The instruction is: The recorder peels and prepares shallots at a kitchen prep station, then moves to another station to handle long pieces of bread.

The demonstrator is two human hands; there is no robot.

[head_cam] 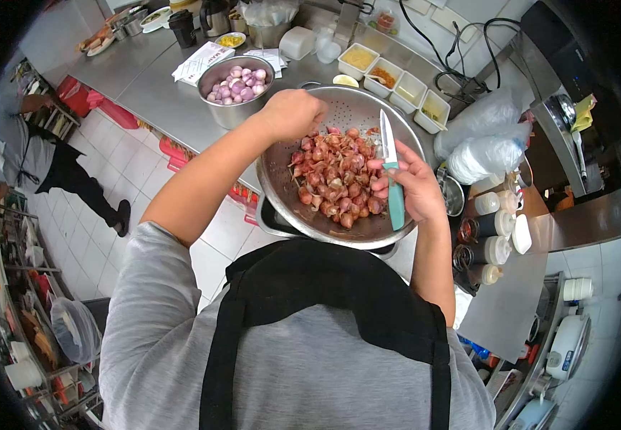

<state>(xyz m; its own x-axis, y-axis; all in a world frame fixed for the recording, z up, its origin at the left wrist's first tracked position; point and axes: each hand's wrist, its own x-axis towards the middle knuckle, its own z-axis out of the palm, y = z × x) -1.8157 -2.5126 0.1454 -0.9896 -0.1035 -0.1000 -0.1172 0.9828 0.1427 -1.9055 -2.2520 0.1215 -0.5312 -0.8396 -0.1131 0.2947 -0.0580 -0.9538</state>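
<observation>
A wide metal colander stands before me with many unpeeled shallots in it. Above its upper left part is my left hand, fingers curled in; whether it pinches something cannot be seen. My right hand, over the colander's right side, holds a paring knife with a green handle, its blade pointing away from me. Peeled shallots fill a steel pot left of the colander, near my left forearm.
Several white tubs of food line the back right, beside plastic bags. Squeeze bottles stand at the right. Papers and a black cup lie behind the pot. Another person stands in the aisle at far left.
</observation>
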